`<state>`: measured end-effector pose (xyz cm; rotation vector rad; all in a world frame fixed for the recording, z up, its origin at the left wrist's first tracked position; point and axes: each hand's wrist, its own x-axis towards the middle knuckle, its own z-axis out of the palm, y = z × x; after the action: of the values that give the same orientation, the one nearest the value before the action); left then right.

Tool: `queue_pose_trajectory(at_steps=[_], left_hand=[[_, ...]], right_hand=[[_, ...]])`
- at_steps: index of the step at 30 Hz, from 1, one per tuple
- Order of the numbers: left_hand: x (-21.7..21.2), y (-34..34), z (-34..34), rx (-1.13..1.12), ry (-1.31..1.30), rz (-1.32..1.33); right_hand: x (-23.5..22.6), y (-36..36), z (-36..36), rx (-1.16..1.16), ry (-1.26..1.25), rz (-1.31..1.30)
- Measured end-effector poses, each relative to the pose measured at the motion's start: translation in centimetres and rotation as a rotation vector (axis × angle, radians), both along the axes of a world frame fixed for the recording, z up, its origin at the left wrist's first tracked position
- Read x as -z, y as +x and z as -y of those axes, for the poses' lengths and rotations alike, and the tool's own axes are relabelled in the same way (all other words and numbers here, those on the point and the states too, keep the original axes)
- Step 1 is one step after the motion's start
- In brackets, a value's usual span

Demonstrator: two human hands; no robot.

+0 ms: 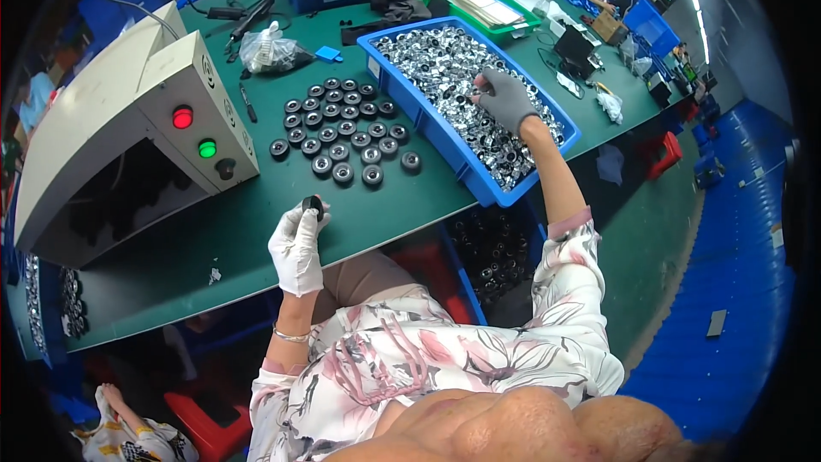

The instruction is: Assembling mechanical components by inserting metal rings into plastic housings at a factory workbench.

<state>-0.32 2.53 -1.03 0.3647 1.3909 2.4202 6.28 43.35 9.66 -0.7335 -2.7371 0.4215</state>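
two gloved hands work at a green surface [256, 222], seen from above. the left hand [297, 244], in a white glove, rests near the front edge of the surface with its fingers closed around a small black round part [314, 204], held at the fingertips. the right hand [505, 98], in a grey glove, reaches well forward into a blue bin [445, 137] filled with shiny silver ring-shaped parts [445, 68]; its fingers curl down among them, and whether it grips one cannot be told. between the hands, a group of black round parts [342, 128] lies in rough rows on the surface, just beside the bin. to the left stands a beige machine box [128, 128] with a red button [182, 117] above a green button [207, 148].
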Motion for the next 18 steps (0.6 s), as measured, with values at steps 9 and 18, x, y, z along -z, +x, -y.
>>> queue_pose_trajectory(at_steps=[9,18], left_hand=[[-2.1,0.4,-1.7,0.143,0.089,0.214],[-3.6,1.5,-4.2,0.359,0.358,0.359]], right_hand=[[-1.0,4.1,13.1,-0.359,-0.738,-0.572],[-0.2,1.9,21.4,-0.623,-0.121,-0.451]])
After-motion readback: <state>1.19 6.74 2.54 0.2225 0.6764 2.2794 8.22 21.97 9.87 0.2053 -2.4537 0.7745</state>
